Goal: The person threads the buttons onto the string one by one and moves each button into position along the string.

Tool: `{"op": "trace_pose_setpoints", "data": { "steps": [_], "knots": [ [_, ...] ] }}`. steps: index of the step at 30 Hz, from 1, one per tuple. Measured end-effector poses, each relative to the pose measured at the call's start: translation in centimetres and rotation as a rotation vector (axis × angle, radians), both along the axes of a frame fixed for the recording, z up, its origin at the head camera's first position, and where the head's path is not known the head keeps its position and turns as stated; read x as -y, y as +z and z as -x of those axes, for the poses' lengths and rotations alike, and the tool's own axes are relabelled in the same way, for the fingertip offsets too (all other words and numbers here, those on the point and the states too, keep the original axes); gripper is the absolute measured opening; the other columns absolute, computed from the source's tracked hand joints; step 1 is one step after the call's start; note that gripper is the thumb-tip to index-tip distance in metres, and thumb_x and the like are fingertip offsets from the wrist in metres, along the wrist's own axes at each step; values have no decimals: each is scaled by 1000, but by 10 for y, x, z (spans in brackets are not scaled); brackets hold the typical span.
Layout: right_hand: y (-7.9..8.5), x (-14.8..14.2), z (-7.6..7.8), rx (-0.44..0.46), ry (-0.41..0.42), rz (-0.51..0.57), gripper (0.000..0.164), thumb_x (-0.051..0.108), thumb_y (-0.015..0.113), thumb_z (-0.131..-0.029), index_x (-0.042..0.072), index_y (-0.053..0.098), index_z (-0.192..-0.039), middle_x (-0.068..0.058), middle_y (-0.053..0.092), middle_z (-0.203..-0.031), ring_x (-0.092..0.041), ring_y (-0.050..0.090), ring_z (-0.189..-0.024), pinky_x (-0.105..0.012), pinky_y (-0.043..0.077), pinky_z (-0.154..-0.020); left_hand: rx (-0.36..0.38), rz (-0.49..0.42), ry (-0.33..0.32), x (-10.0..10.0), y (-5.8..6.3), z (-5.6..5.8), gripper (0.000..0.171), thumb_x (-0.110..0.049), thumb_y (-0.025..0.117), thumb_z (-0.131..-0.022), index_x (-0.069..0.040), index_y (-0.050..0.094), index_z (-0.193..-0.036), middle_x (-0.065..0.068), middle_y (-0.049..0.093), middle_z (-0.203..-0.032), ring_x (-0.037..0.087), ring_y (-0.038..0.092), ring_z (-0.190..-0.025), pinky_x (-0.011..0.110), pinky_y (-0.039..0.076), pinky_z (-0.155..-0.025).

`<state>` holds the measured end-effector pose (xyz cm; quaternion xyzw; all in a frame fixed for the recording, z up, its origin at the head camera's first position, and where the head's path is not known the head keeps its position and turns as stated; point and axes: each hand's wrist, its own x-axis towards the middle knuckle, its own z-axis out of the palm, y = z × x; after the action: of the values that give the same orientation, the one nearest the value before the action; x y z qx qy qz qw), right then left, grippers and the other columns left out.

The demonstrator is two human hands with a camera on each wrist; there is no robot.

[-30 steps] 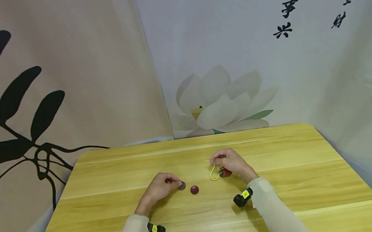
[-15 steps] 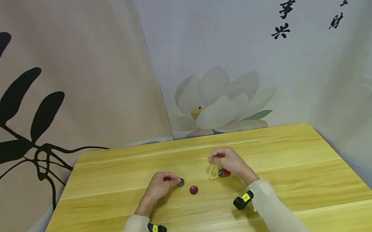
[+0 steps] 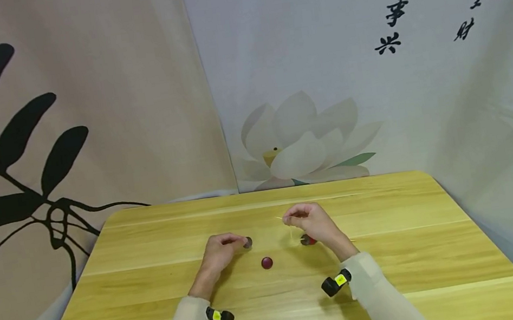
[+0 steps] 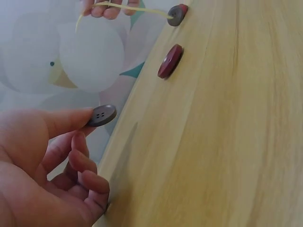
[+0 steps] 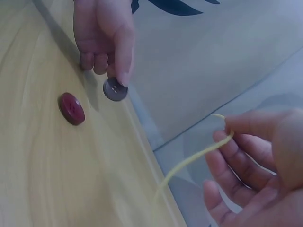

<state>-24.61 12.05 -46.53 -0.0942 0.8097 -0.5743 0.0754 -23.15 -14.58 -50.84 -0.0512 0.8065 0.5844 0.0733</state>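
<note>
My left hand pinches a grey four-hole button by its edge between thumb and fingertip, holding it raised over the table. Farther right, my right hand pinches a yellow string near its end, and a short tip pokes out past the fingers. In the left wrist view the string runs down to another grey button, with a red piece right behind it. Between the hands, a dark red button lies by itself on the wood.
The wooden table has its far edge just beyond the hands, against a printed curtain. Each wrist carries a small black camera, one on the left and one on the right.
My left hand has lifted the grey button and carried it slightly away from me. My right hand has shifted a little left and up, drawing the string's loop with it.
</note>
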Motion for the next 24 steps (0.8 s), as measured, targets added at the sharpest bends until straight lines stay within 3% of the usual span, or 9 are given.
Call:
{"op": "trace_pose_setpoints", "data": {
  "steps": [6,11,20,24],
  "knots": [
    [5,1,-4,-18,-2,-13,13,21,68,-95,11,74,-97,0,71,-97,-39,61,-101,-42,48,-83,-6,-45,26,-3,3,0,13,-22,73,-90,-10,78,-94,5,72,-105,21,59,-100,31,44,-81],
    [7,3,-7,-39,0,-9,8,21,67,-95,16,73,-94,0,71,-96,-37,62,-99,-43,49,-83,-21,-64,51,-10,10,-1,14,-23,76,-88,-10,79,-92,4,73,-99,17,53,-83,28,40,-71],
    [10,9,-15,-169,-22,-90,6,15,69,-94,12,73,-92,-4,72,-92,-27,63,-83,-34,49,-74,-28,-82,68,-20,25,-1,12,-23,76,-87,-12,79,-91,2,74,-98,21,54,-94,34,38,-82],
    [12,11,-19,-207,-27,-117,7,14,69,-94,8,72,-92,-2,73,-90,-16,62,-81,-35,49,-79,-28,-94,76,-23,28,-2,13,-24,76,-88,-12,79,-92,2,72,-99,21,52,-93,35,38,-82]
  ]
}}
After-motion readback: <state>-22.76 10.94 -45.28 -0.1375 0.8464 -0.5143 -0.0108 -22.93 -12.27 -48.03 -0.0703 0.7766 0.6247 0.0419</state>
